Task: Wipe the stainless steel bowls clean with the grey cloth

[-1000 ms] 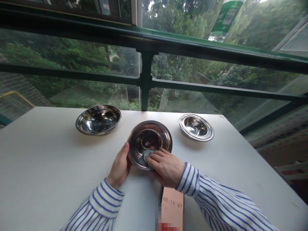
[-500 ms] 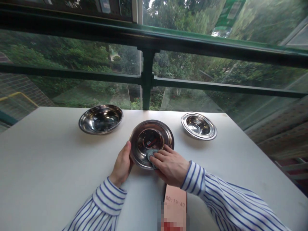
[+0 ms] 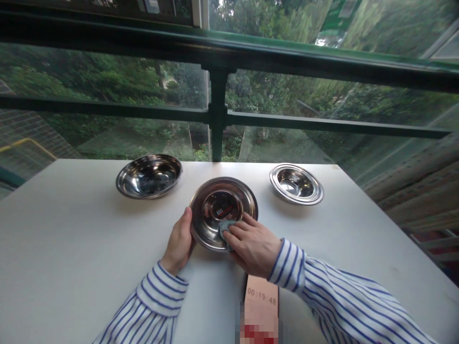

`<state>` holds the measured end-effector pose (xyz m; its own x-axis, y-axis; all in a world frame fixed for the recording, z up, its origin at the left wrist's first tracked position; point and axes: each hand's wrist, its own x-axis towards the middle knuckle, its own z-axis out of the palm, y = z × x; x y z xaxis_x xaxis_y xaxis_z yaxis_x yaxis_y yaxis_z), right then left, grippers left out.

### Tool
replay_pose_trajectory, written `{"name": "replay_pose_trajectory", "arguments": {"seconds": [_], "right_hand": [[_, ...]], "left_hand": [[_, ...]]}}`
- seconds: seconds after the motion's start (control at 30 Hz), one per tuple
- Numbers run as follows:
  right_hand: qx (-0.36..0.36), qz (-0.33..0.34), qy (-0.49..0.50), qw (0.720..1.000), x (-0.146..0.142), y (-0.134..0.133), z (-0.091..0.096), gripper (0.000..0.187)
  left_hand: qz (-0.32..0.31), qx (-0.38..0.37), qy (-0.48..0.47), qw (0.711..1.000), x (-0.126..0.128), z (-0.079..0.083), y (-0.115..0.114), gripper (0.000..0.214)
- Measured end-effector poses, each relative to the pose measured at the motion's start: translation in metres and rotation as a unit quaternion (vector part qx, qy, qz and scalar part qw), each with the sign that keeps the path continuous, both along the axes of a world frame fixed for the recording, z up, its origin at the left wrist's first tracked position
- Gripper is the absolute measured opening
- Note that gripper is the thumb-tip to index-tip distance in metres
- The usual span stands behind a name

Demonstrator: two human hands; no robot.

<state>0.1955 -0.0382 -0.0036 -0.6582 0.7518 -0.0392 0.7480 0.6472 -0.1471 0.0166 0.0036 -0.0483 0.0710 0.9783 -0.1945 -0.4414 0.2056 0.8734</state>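
Note:
A steel bowl (image 3: 218,203) sits tilted at the middle of the white table (image 3: 71,248). My left hand (image 3: 178,243) grips its near left rim, thumb on the edge. My right hand (image 3: 253,243) presses a small grey-blue cloth (image 3: 225,228) against the bowl's inner near side, fingers curled over it. A small red and black label shows at the bowl's bottom. Both my sleeves are white with blue stripes.
Another steel bowl (image 3: 148,175) stands at the back left and a smaller wide-rimmed steel bowl (image 3: 296,184) at the back right. A pink timer card (image 3: 261,298) lies near the front edge. A dark green railing with glass (image 3: 215,114) runs behind the table.
My right hand with the cloth has shifted slightly along the bowl's inner near side. My left hand keeps its hold on the rim. The view has moved a little.

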Motion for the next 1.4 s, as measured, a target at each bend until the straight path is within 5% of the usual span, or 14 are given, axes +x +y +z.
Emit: {"name": "replay_pose_trajectory", "arguments": {"seconds": [0.37,0.67,0.93,1.2,1.4], "right_hand": [[0.022,0.020,0.119,0.993,-0.035,0.011,-0.015,0.048],[-0.009,0.014,0.032,0.999,-0.003,0.000,-0.004,0.040],[0.046,-0.022,0.183,0.982,-0.046,0.018,-0.024,0.053],[0.019,-0.006,0.063,0.998,-0.011,0.001,-0.013,0.042],[0.049,-0.026,0.147,0.988,-0.038,0.012,-0.020,0.049]], "left_hand": [[-0.015,-0.013,-0.038,0.999,0.005,0.002,-0.003,0.050],[-0.017,-0.012,-0.031,0.999,0.007,0.001,-0.004,0.049],[-0.030,-0.038,-0.084,0.995,0.010,0.003,-0.008,0.047],[-0.005,-0.035,-0.098,0.995,0.013,0.007,-0.006,0.048],[-0.046,-0.053,-0.108,0.992,0.014,0.004,-0.012,0.049]]}}
